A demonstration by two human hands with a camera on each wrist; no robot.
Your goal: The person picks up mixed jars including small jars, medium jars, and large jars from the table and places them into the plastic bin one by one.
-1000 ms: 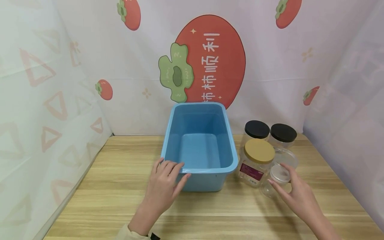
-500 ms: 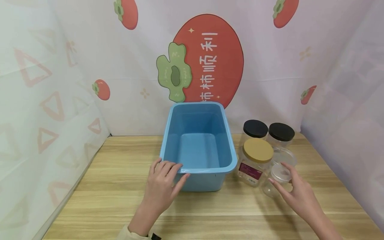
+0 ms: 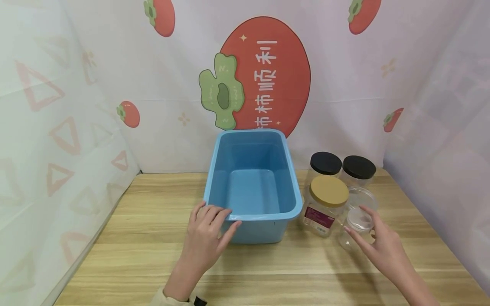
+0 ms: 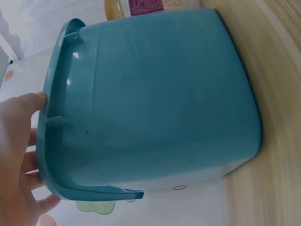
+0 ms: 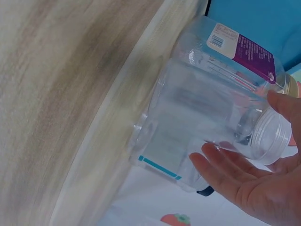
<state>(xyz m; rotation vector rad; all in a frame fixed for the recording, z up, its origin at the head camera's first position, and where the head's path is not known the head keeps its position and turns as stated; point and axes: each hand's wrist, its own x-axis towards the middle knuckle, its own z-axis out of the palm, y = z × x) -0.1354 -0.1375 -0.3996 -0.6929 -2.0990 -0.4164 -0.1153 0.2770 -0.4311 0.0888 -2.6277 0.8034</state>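
My left hand (image 3: 204, 238) grips the near left corner of a deep blue plastic tub (image 3: 281, 231), its fingers over the rim and its thumb outside. The left wrist view shows the thumb on the edge of the tub (image 4: 155, 103). On the right, my right hand (image 3: 384, 248) holds a small clear plastic jar (image 3: 360, 219) near its top, thumb on the left side and fingers on the other. The jar (image 5: 202, 103) stands upright on the table. Directly left of it is a larger clear jar with a gold lid (image 3: 329, 191) and a purple label.
Two jars with black lids, one at the left (image 3: 325, 163) and one at the right (image 3: 359, 167), stand farther back. Another clear jar (image 3: 363, 197) sits behind the held one. The wooden table (image 3: 160, 204) meets printed cloth (image 3: 168, 140) at the back and sides.
The small jar has shifted slightly right, away from the gold-lidded jar, with my right hand around it. My left hand stays on the tub rim. The whole view drifts a little.
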